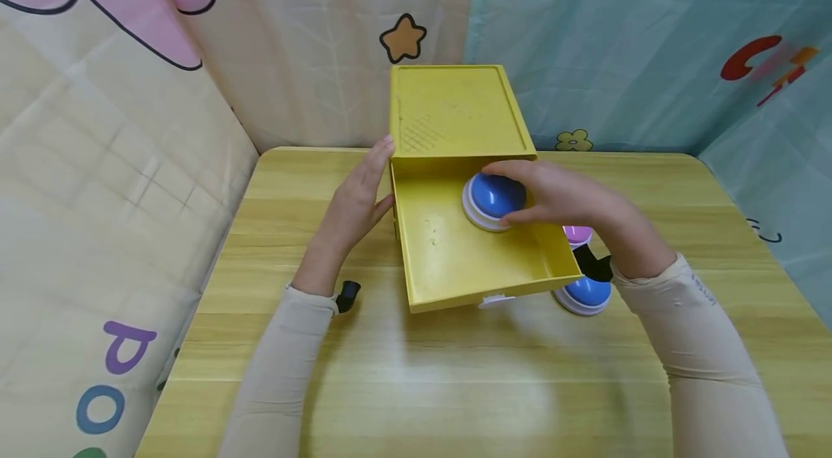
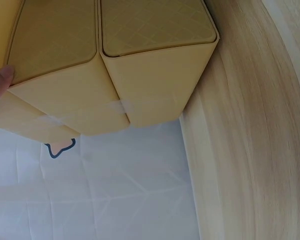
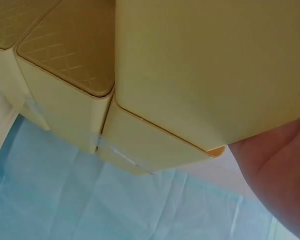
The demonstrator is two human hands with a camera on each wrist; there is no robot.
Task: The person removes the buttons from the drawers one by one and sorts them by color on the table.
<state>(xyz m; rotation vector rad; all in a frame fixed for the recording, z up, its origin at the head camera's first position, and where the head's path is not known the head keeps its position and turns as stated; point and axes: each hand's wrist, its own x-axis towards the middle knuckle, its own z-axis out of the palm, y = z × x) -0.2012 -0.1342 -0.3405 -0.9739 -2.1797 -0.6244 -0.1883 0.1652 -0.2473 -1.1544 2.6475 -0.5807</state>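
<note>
A yellow drawer cabinet (image 1: 455,107) stands at the back of the table, its top drawer (image 1: 429,263) pulled out towards me. Inside the drawer, my right hand (image 1: 565,194) grips a blue dome push button (image 1: 494,194) with a white base, thumb on the near side and fingers on the far side. My left hand (image 1: 351,205) rests against the cabinet's left side, fingers straight. In the left wrist view the stacked cabinet units (image 2: 155,75) show with a fingertip at an edge. The drawer's outer wall (image 3: 205,65) hides most of the right hand (image 3: 275,170) in the right wrist view.
Right of the drawer, a pink push button (image 1: 577,234) and another blue push button (image 1: 588,290) sit on the wooden table (image 1: 455,386), partly hidden by the drawer and a black wrist strap. Printed curtains (image 1: 312,46) hang behind and beside the table.
</note>
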